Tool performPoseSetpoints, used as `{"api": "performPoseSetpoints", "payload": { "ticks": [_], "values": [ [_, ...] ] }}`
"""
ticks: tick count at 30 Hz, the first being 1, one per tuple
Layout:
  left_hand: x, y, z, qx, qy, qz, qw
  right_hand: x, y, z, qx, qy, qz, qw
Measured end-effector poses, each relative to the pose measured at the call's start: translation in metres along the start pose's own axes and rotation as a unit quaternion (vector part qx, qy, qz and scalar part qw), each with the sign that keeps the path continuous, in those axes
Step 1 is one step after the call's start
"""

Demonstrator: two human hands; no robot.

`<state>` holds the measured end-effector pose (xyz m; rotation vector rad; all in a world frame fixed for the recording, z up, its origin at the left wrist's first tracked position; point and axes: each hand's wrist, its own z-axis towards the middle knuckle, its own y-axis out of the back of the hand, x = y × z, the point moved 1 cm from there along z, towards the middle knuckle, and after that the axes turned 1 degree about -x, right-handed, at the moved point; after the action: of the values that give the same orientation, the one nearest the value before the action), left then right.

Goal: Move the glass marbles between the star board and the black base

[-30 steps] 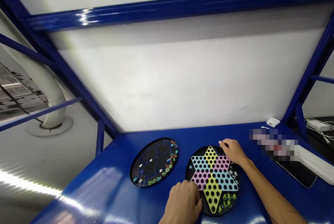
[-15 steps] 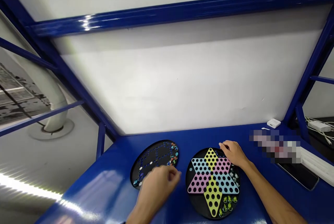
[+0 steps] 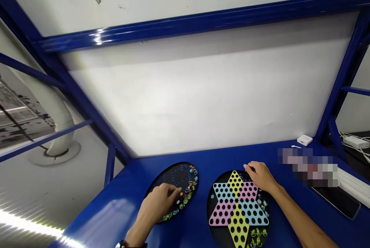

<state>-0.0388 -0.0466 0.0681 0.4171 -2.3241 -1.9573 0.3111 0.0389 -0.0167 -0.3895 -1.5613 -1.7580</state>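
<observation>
Right now, the left hand [image 3: 158,201] is above the marble-edged board [image 3: 179,177].

Twelve o'clock: blue crossbar [image 3: 185,25], white wall [image 3: 196,97] below. Nine: pale bent pipe [image 3: 62,115]. Three: white adapter [image 3: 356,142] with cables. Between three and four: small white case [image 3: 304,140] on table [image 3: 202,201]. Four: dark phone [image 3: 337,202] beside white strip [image 3: 354,188].

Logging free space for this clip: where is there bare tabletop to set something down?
Bare blue table shows between the marble-rimmed board and star board, and left of the left hand. Crowded: the right end, around the phone and white case.
</observation>
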Motion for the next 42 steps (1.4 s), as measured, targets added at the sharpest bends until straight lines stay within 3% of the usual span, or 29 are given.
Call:
{"api": "performPoseSetpoints", "payload": {
  "ticks": [2, 5, 10, 14, 18, 24, 31, 38, 42],
  "values": [
    [-0.013, 0.008, -0.006, -0.018, -0.036, -0.027, 0.999, 0.001, 0.001, 0.000, 0.000, -0.001, -0.001, 1.000],
    [-0.051, 0.010, -0.017, -0.024, -0.123, -0.088, 0.988, 0.001, 0.002, -0.001, -0.001, 0.000, 0.001, 1.000],
    [-0.135, -0.015, -0.027, 0.001, -0.278, -0.128, 0.952, -0.004, 0.002, 0.001, -0.016, -0.023, 0.068, 0.997],
    [-0.185, -0.028, -0.013, -0.014, -0.344, -0.079, 0.935, -0.011, 0.002, 0.004, -0.040, -0.033, 0.113, 0.992],
    [-0.211, -0.029, 0.006, 0.026, -0.355, 0.039, 0.934, -0.013, 0.001, 0.006, -0.043, -0.030, 0.113, 0.992],
    [-0.218, -0.025, 0.023, 0.087, -0.375, 0.073, 0.920, -0.006, 0.004, 0.005, -0.032, -0.009, 0.097, 0.995],
    [-0.213, -0.022, 0.047, 0.163, -0.388, 0.034, 0.907, -0.004, 0.005, 0.005, -0.027, -0.008, 0.066, 0.997],
    [-0.201, -0.023, 0.047, 0.153, -0.388, -0.017, 0.909, -0.007, 0.005, 0.005, -0.018, 0.018, 0.031, 0.999],
    [-0.166, -0.009, 0.047, 0.090, -0.377, -0.089, 0.918, -0.005, 0.007, 0.003, 0.008, 0.016, 0.055, 0.998]
  ]
}}
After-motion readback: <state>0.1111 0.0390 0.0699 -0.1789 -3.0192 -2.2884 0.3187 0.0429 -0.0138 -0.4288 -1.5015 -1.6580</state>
